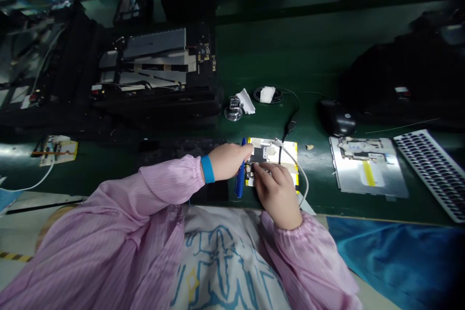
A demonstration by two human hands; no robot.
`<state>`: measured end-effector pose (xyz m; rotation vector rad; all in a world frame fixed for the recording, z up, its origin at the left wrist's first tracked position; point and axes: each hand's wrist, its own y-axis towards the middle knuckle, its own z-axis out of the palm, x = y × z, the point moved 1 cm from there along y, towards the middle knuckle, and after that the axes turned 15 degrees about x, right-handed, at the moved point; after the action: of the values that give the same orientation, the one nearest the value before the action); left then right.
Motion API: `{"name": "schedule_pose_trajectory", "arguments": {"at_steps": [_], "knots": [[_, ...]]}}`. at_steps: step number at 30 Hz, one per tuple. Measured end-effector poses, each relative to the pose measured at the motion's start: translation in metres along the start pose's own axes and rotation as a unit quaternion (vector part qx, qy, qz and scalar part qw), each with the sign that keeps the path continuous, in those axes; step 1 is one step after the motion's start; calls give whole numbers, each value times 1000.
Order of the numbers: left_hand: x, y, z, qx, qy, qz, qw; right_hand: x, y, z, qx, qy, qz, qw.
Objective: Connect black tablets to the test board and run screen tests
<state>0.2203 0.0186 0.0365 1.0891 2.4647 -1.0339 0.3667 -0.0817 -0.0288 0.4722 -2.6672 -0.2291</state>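
Note:
My left hand (229,161), with a blue band at its wrist, is closed around a blue pen (239,186). Its thumb reaches the left edge of a flat battery pack (290,147) with yellow edges and a small circuit board (250,172). Over the lower part of this pack, my right hand (278,193) has its fingers bent and pressed together at the board. Whatever those fingertips pinch is hidden beneath them. A white cable (304,177) curves past the right hand, and a black cable with a plug (291,126) runs down onto the pack.
Black trays of device parts (156,63) stand at the left. A tally counter (234,104) and coiled black cable (268,95) lie beyond my hands. At the right are a mouse (337,118), a metal panel (370,167) and a white perforated strip (432,169). Another board (58,150) lies far left.

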Motion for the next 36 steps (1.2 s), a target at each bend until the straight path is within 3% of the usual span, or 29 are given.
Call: {"name": "schedule_pose_trajectory", "arguments": {"at_steps": [16,36], "knots": [[2,1,2,-10,-20,7,1000,2,1,1,-32,5,1,999],[1,1,4,-17,15,-9,1000,5,5,2,10,-18,20,1000]]}}
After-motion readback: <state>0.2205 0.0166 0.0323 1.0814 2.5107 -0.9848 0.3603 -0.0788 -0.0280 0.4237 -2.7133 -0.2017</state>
